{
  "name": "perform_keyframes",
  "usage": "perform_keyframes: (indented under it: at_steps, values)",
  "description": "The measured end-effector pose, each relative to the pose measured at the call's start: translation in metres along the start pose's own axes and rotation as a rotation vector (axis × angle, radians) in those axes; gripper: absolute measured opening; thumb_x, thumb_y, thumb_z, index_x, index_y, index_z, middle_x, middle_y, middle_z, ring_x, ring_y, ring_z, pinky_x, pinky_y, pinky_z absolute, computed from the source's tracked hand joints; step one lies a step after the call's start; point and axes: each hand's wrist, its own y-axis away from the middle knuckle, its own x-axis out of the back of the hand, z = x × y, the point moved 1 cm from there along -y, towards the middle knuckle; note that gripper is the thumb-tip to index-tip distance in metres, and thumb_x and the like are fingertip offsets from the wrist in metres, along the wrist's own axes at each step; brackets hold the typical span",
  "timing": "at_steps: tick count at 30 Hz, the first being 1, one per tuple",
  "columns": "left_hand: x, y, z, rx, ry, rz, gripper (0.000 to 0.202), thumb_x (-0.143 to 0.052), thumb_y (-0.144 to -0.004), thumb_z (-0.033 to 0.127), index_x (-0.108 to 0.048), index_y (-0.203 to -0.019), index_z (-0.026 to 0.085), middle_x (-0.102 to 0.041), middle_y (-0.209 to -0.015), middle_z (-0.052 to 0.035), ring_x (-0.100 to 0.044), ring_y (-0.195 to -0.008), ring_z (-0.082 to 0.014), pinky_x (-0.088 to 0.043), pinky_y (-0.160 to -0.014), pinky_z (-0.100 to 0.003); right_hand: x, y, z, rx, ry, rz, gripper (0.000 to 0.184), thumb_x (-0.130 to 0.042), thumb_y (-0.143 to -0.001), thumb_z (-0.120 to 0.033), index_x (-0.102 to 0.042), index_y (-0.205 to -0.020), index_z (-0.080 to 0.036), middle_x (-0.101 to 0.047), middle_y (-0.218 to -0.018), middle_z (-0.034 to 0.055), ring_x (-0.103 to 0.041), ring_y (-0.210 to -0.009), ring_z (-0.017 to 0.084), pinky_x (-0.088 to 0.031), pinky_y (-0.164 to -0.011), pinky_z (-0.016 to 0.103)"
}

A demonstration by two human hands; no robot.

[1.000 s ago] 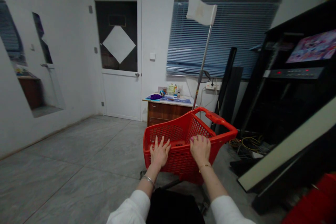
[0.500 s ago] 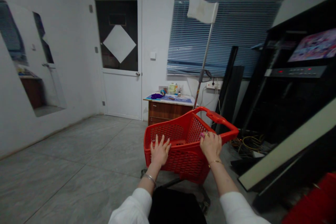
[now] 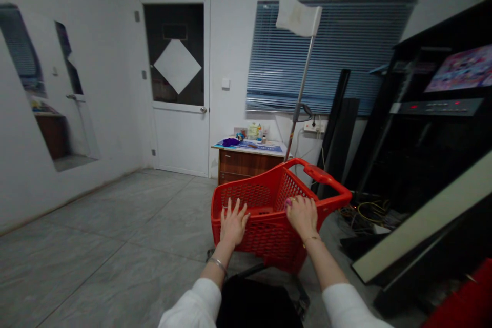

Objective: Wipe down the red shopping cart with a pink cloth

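Observation:
A red plastic basket cart [image 3: 269, 238] with mesh walls stands on the grey floor just in front of me. Its red handle [image 3: 325, 177] rises at the far right corner. My left hand [image 3: 232, 223] lies flat against the near wall of the basket, fingers stretched up to the rim. My right hand [image 3: 303, 214] rests on the near rim further right, fingers curled over the edge. White sleeves cover both forearms at the bottom of the picture.
A wooden cabinet [image 3: 248, 160] with small items on top stands behind the cart under a window with blue blinds [image 3: 326, 54]. A metal pole with a white flag [image 3: 300, 87] leans there. A white door [image 3: 180, 87] is at back left. A black cabinet [image 3: 434, 138] and cables [image 3: 365, 210] fill the right.
My right hand slid right along the rim, then came back a little to the left. The left hand stayed flat on the basket wall. The cart barely shifted.

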Motion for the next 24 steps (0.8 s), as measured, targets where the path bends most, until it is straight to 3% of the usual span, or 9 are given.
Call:
perform_keyframes:
  at_steps: [2, 4, 10, 12, 14, 16, 20, 24]
  values:
    - [-0.001, 0.0, 0.002, -0.002, 0.003, 0.008, 0.044, -0.038, -0.101, 0.045, -0.05, -0.143, 0.038, -0.036, -0.159, 0.0029, -0.019, -0.151, -0.0307, -0.026, -0.118, -0.056, 0.001, -0.007, 0.022, -0.082, 0.048, 0.036, 0.023, -0.054, -0.091, -0.03, -0.073, -0.098, -0.019, -0.067, -0.095, 0.0093, -0.053, -0.089, 0.022, -0.028, -0.095, 0.04]
    - [-0.002, 0.0, 0.007, 0.005, 0.009, 0.019, 0.043, -0.038, -0.101, 0.044, -0.051, -0.142, 0.039, -0.037, -0.159, 0.0031, -0.019, -0.151, -0.0308, -0.026, -0.118, -0.056, 0.001, -0.006, 0.023, -0.119, 0.059, 0.065, 0.024, -0.053, -0.092, -0.029, -0.073, -0.097, -0.017, -0.067, -0.093, 0.0102, -0.052, -0.089, 0.022, -0.029, -0.093, 0.04]
    - [-0.001, 0.001, 0.009, 0.007, 0.019, 0.038, 0.042, -0.039, -0.101, 0.044, -0.05, -0.141, 0.042, -0.037, -0.159, 0.0039, -0.019, -0.151, -0.0332, -0.025, -0.117, -0.059, -0.003, 0.022, -0.061, 0.017, -0.083, 0.057, 0.023, -0.049, -0.096, -0.028, -0.07, -0.097, -0.019, -0.065, -0.095, 0.0087, -0.052, -0.095, 0.022, -0.031, -0.093, 0.037]
    - [0.002, 0.001, 0.004, 0.003, 0.014, 0.028, 0.043, -0.038, -0.101, 0.045, -0.05, -0.142, 0.042, -0.036, -0.159, 0.0034, -0.019, -0.151, -0.0333, -0.027, -0.117, -0.058, -0.003, 0.025, -0.074, 0.067, -0.126, 0.038, 0.022, -0.049, -0.096, -0.029, -0.069, -0.099, -0.021, -0.065, -0.097, 0.0076, -0.052, -0.096, 0.021, -0.03, -0.096, 0.037]
    - [0.005, 0.001, -0.002, -0.006, 0.01, 0.015, 0.043, -0.038, -0.101, 0.045, -0.05, -0.142, 0.041, -0.036, -0.16, 0.0029, -0.017, -0.151, -0.0329, -0.028, -0.117, -0.057, -0.001, 0.021, -0.066, 0.118, -0.14, 0.007, 0.022, -0.05, -0.095, -0.03, -0.07, -0.099, -0.023, -0.066, -0.096, 0.0059, -0.053, -0.095, 0.02, -0.029, -0.098, 0.037]
    - [0.007, 0.001, -0.007, -0.013, 0.009, 0.005, 0.043, -0.038, -0.101, 0.045, -0.049, -0.143, 0.041, -0.035, -0.16, 0.0026, -0.016, -0.152, -0.0324, -0.028, -0.117, -0.057, 0.001, 0.011, -0.043, 0.122, -0.102, -0.016, 0.022, -0.051, -0.094, -0.031, -0.071, -0.097, -0.023, -0.067, -0.093, 0.0056, -0.053, -0.091, 0.02, -0.028, -0.098, 0.037]
    - [0.006, -0.001, -0.012, -0.012, 0.015, -0.003, 0.043, -0.038, -0.101, 0.046, -0.05, -0.142, 0.043, -0.034, -0.16, 0.0039, -0.015, -0.152, -0.0316, -0.027, -0.117, -0.056, 0.003, -0.005, 0.005, -0.04, 0.04, -0.011, 0.023, -0.054, -0.091, -0.031, -0.073, -0.091, -0.018, -0.066, -0.089, 0.0086, -0.053, -0.084, 0.021, -0.03, -0.088, 0.037]
    - [0.003, -0.002, -0.008, -0.006, -0.006, -0.002, 0.043, -0.038, -0.101, 0.045, -0.047, -0.143, 0.045, -0.032, -0.161, 0.0042, -0.013, -0.152, -0.0321, -0.025, -0.118, -0.058, 0.005, -0.003, 0.007, -0.054, 0.068, 0.011, 0.02, -0.056, -0.089, -0.028, -0.073, -0.091, -0.018, -0.065, -0.089, 0.009, -0.052, -0.084, 0.02, -0.03, -0.084, 0.035]
